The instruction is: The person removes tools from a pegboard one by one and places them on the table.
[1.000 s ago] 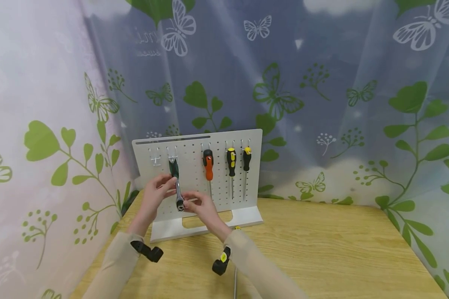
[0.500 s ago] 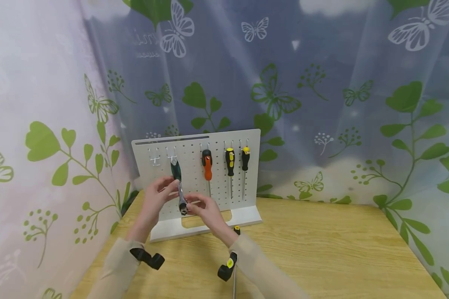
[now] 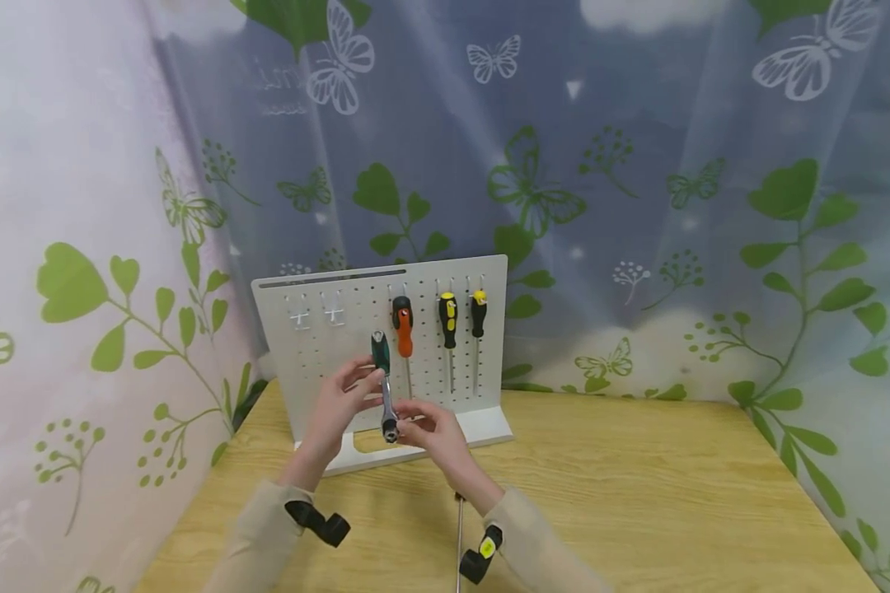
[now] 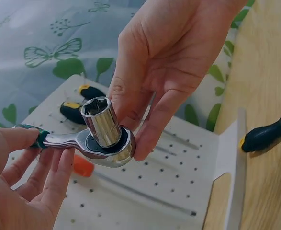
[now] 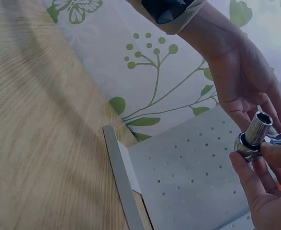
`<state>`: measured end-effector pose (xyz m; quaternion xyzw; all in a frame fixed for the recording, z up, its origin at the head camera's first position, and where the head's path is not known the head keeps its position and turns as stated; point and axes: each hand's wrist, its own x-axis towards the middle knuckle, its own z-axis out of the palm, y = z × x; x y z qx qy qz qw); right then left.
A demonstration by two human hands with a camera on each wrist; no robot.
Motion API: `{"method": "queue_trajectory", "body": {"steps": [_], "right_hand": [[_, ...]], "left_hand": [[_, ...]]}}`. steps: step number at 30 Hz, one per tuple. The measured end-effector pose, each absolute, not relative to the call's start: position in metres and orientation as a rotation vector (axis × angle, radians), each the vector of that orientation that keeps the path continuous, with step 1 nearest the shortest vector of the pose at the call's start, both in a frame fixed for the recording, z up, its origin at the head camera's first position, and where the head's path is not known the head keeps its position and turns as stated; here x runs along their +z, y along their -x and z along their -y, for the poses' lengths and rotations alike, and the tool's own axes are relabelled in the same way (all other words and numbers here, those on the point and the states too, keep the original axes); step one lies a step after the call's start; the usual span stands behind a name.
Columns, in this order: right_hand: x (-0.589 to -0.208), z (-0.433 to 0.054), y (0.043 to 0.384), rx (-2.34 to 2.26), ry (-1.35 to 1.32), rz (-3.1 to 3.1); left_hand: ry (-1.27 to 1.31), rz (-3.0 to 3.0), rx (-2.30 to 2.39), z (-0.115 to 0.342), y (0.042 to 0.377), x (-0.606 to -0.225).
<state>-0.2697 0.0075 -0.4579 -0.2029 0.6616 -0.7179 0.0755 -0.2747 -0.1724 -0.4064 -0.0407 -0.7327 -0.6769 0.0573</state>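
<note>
Both hands hold a ratchet wrench (image 3: 386,397) in front of the white pegboard (image 3: 341,354). My left hand (image 3: 337,412) pinches it near the dark green grip (image 3: 381,352), between thumb and fingers. The fingers of my right hand (image 3: 441,441) pinch the round ratchet head at the lower end. A shiny socket (image 4: 102,122) stands up from that head in the left wrist view. The right wrist view shows the socket (image 5: 258,128) as well, with the right thumb and fingers around the head; part of the handle is hidden there.
An orange-and-black screwdriver (image 3: 404,329) and two black-and-yellow screwdrivers (image 3: 448,321) hang on the pegboard. Transparent hooks (image 3: 334,313) are at its upper left. Another screwdriver (image 4: 267,135) lies on the wooden table (image 3: 638,486), its shaft pointing towards the person. Patterned curtains surround the table.
The ratchet wrench has come away from the hook at the pegboard's upper left. Both hands have carried it right and slightly down, keeping their grip.
</note>
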Motion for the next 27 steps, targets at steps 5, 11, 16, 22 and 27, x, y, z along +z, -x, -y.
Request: {"method": "queue_trajectory", "body": {"steps": [5, 11, 16, 22, 27], "right_hand": [[-0.469, -0.027, 0.265, -2.133, 0.554, -1.987], [-0.483, -0.049, 0.258, -2.094, 0.545, -2.000], [-0.489, -0.067, 0.249, -2.045, 0.499, -2.055], [-0.497, -0.089, 0.239, -2.044, 0.449, -2.047], [-0.509, -0.104, 0.231, -2.067, 0.411, -2.032]], "left_hand": [[0.126, 2.186, -2.115, 0.154, 0.280, -0.421], [0.128, 2.216, -2.138, 0.139, 0.284, -0.436], [0.148, 2.201, -2.195, 0.123, 0.286, -0.450], [0.175, 2.187, -2.268, 0.101, 0.286, -0.464], [0.191, 2.199, -2.298, 0.086, 0.284, -0.474]]}}
